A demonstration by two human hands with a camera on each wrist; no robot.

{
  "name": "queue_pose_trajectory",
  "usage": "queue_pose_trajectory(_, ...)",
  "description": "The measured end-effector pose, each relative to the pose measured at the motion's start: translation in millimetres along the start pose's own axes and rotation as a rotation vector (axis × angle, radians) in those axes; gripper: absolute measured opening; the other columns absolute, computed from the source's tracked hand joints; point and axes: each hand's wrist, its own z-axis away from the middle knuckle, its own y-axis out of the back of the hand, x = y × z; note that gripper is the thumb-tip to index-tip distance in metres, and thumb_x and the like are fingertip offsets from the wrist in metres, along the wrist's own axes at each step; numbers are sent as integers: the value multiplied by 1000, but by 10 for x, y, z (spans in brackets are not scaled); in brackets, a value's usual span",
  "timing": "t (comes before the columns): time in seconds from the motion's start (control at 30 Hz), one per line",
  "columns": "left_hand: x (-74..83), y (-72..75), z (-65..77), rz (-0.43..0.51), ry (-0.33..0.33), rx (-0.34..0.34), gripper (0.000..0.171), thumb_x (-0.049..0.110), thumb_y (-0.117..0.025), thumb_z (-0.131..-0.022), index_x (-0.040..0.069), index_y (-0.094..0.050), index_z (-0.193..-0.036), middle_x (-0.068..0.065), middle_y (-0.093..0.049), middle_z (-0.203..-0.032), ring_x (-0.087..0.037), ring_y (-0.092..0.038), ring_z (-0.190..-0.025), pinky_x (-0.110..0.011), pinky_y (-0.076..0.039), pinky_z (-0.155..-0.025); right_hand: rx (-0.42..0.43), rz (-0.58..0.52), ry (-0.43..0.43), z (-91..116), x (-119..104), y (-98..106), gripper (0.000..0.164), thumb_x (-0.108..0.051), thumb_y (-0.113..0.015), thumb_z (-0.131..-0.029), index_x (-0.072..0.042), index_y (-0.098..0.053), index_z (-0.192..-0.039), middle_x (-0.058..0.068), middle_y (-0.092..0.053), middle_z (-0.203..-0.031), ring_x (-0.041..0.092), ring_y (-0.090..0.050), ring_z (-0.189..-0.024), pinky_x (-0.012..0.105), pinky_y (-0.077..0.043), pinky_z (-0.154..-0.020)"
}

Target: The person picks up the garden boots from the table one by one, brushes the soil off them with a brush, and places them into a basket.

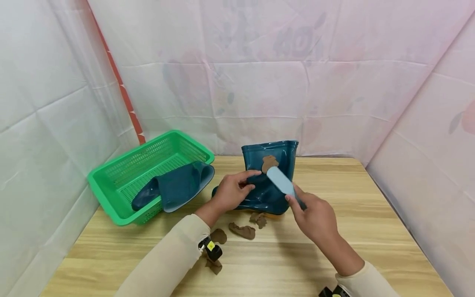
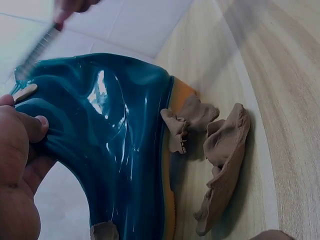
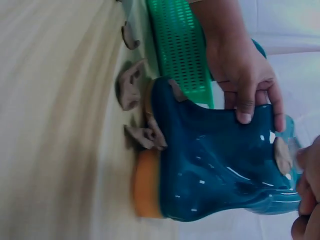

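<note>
A glossy dark-teal rubber boot (image 1: 272, 200) with an orange sole stands on the table, toe to the left. My left hand (image 1: 230, 192) grips the front of its shaft, thumb on the near side. A brown clay-like patch (image 1: 269, 163) sticks to the upper shaft; a smaller bit (image 2: 104, 231) clings to the toe. In my right hand (image 1: 317, 216) is a flat light-blue scraper (image 1: 280, 181), its end right at the lower edge of the patch. The scraper is blurred in the left wrist view. Several brown lumps (image 1: 242, 231) lie on the table before the boot.
At the left stands a green perforated basket (image 1: 148, 152). A second teal boot (image 1: 182, 183) lies in it, its shaft hanging over the right rim. White sheets (image 1: 256, 90) enclose the wooden table (image 1: 356, 214) at the back and sides.
</note>
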Motion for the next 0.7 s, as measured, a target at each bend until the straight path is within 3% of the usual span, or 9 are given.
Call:
queue_pose_trajectory(0.07, 2, 18, 1, 31, 15, -2, 46, 6, -74, -96, 23, -68, -138, 6, -49, -61, -10, -49, -60, -27, -43, -58, 62, -13, 30, -63, -16, 13, 47, -12, -80, -91, 3, -67, -133, 12, -70, -75, 12, -46, -50, 28, -30, -42)
queue_pose_trajectory(0.13, 1, 31, 8, 55, 31, -3, 46, 6, -73, -96, 24, -68, -138, 5, -49, -60, -11, -49, -60, -27, -43, -57, 69, -20, 25, -117, -33, -1, 47, -13, -79, -92, 4, -66, -133, 15, -72, -80, 14, -48, -51, 29, -32, -43)
queue_pose_trajectory(0.27, -10, 20, 35, 96, 52, -11, 46, 5, -73, -96, 24, -69, -137, 5, -45, -59, -11, -47, -57, -26, -42, -56, -59, -24, -63, -70, -33, -71, 46, -21, -74, -97, 1, -64, -137, 10, -68, -73, 12, -45, -50, 30, -33, -42)
queue_pose_trajectory(0.37, -15, -6, 39, 112, 38, -33, 46, 4, -72, -96, 24, -69, -137, 5, -45, -60, -11, -47, -57, -26, -42, -55, -104, -36, -95, 54, 12, -100, 46, -23, -72, -99, 0, -63, -138, 2, -63, -67, 9, -41, -49, 28, -32, -42)
queue_pose_trajectory(0.57, 11, -14, 35, 113, 38, -30, 47, 5, -72, -97, 26, -68, -138, 1, -59, -70, -11, -53, -63, -27, -46, -59, -79, -36, -43, 183, 42, -70, 43, -17, -76, -95, 1, -67, -133, -3, -60, -65, 3, -39, -49, 24, -32, -42)
queue_pose_trajectory(0.7, 2, 11, 35, 119, 59, -21, 47, 6, -72, -97, 26, -68, -139, -3, -65, -77, -11, -54, -63, -27, -46, -59, 33, -56, 33, 94, 9, -59, 45, -9, -80, -90, 5, -67, -130, 8, -69, -72, 6, -46, -50, 25, -34, -42)
